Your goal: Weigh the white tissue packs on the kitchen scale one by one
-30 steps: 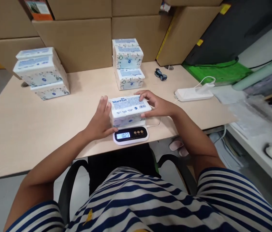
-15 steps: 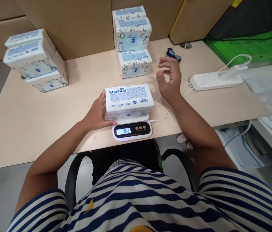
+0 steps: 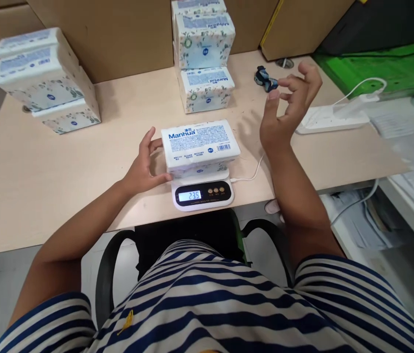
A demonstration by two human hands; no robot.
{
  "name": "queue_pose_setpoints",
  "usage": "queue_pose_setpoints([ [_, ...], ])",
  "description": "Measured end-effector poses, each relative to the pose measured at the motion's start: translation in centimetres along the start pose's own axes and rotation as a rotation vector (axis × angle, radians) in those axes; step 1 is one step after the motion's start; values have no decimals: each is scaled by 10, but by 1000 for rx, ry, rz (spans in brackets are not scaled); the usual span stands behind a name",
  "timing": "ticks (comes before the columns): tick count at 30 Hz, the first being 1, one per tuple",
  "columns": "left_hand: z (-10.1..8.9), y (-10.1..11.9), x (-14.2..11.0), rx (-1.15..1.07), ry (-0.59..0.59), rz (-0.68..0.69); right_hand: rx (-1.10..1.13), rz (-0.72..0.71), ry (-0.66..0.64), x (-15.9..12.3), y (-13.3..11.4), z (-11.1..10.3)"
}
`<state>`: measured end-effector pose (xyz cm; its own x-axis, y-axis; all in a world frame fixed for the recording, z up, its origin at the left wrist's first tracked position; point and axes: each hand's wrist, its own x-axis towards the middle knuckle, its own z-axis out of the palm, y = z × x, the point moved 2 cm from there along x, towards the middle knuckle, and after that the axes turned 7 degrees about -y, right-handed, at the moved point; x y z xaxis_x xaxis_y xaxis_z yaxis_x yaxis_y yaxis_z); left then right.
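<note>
A white pack of Manhua tissues [image 3: 200, 142] rests on a small white kitchen scale [image 3: 203, 196] at the table's front edge. The scale's lit display reads about 23.5. At the pack's left side is my left hand [image 3: 141, 166], fingers apart, its thumb by the lower front corner and its fingertips near the side; whether they touch it I cannot tell. My right hand [image 3: 289, 115] is raised to the right of the pack, open and holding nothing, its fingers loosely bent and spread. A dark blue crumpled item [image 3: 265, 78] lies just behind it.
Stacked tissue packs stand at the left [image 3: 45, 83], and another stack [image 3: 207, 59] stands at the back middle. Cardboard [image 3: 118, 34] lines the rear of the table. A white power strip [image 3: 333, 120] lies at the right, and a white cable [image 3: 251, 176] runs to the scale.
My right hand has moved right, away from the pack, and its fingers have spread. My left fingers have loosened from the pack's side. The display has dropped from about 76.2.
</note>
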<state>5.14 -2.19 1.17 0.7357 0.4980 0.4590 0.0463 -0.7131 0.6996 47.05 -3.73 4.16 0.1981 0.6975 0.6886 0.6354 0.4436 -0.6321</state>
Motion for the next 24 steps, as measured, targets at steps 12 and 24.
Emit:
queue_pose_setpoints([
  [12,0,6,-1,121,35,-127,28,9,-46,-6,-17,3],
  [24,0,18,2,148,34,-107,-26,-106,-116,-6,-19,4],
])
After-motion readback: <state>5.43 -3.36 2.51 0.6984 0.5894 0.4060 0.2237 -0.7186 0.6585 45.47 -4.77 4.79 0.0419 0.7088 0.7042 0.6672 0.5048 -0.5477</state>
